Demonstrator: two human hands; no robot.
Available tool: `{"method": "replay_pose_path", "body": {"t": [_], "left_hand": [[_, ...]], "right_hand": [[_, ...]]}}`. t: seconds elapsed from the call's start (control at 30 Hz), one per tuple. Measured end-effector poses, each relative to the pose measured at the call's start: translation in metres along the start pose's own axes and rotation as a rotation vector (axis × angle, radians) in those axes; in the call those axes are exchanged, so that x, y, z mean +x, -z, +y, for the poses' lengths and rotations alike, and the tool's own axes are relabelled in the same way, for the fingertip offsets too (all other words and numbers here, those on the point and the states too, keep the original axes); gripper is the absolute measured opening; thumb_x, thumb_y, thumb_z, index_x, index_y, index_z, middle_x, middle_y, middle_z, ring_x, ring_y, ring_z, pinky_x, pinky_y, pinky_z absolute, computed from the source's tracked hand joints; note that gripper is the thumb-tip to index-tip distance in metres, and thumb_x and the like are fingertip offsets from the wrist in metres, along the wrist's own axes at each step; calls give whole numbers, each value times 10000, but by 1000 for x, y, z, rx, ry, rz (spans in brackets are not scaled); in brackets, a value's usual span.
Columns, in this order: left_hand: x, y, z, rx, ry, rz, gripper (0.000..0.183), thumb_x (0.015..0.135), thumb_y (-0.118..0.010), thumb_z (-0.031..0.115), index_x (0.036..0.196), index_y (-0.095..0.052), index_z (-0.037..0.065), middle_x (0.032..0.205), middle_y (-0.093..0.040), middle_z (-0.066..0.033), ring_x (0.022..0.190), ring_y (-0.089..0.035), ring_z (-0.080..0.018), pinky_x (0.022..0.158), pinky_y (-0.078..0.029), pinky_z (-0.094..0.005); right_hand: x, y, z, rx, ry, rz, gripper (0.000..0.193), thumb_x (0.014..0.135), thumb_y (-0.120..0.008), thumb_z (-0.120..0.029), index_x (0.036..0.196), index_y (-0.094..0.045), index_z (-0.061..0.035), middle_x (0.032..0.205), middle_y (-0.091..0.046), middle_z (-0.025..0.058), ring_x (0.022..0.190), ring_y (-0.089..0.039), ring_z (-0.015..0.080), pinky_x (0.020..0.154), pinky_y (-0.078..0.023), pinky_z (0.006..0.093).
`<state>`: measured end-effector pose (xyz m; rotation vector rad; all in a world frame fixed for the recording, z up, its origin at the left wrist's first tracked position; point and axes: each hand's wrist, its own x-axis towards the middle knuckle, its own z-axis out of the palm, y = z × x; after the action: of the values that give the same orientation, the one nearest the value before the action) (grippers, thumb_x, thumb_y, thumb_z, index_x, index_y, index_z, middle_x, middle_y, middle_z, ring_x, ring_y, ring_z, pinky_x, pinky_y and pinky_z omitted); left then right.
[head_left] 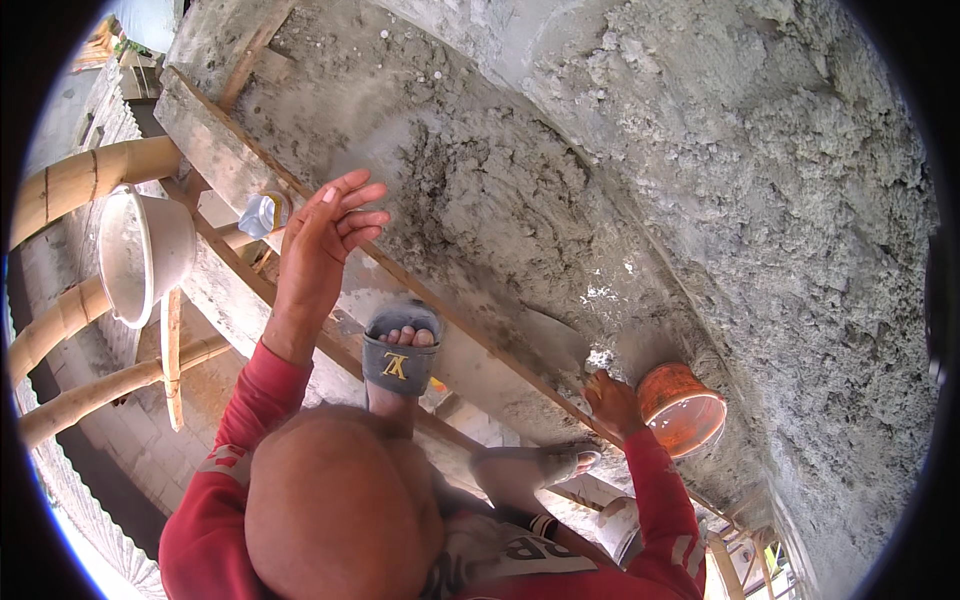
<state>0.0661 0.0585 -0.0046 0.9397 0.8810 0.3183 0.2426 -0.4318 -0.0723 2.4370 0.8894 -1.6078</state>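
Observation:
My left hand (335,215) is raised over the long wooden edge board (440,305), palm turned toward the wet grey mortar (490,190). Its fingers are apart and nothing is in them. Down to the right, my right hand (613,405) is low over the mortar, fingers curled. Whatever it grips, if anything, is hidden. A lump of white material (600,358) shows just past its fingertips. Beside that hand an orange bucket (685,412) stands tilted, its inside smeared with pale residue. Both my sleeves are red.
A rough cement surface (740,160) fills the right side. My foot in a grey slide sandal (400,345) rests on planks. Bamboo poles (95,190) cross at left, near a white basin (155,255). A small pale container (265,214) sits near my left wrist.

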Motion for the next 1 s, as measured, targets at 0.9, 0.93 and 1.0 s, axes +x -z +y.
{"method": "replay_pose_path", "body": {"t": [0.9,0.93,1.0], "left_hand": [[3,-28,0,-65,-32,-119,547,1154,-474,348,1500,-522,-73,1359,-704,-179,1071,-740,-212,944,-589,-328],[3,-25,0,-72,-52,-108,546,1154,-475,347,1501,-522,-73,1361,-703,-180,1070,-740,-212,943,-589,-329],[1,-17,-1,-120,-50,-95,542,1153,-477,346,1500,-524,-68,1362,-703,-177,1069,-739,-212,945,-590,-330]], "right_hand": [[40,51,-58,98,-79,267,424,1110,-530,-394,1211,-490,16,889,-694,374,903,-691,565,776,-518,665],[23,45,-46,97,-57,267,411,1109,-543,-393,1182,-494,8,871,-688,365,855,-682,570,732,-518,659],[-19,25,-16,70,-16,263,391,1102,-564,-393,1163,-503,-11,846,-684,347,806,-673,573,680,-516,652]]}}
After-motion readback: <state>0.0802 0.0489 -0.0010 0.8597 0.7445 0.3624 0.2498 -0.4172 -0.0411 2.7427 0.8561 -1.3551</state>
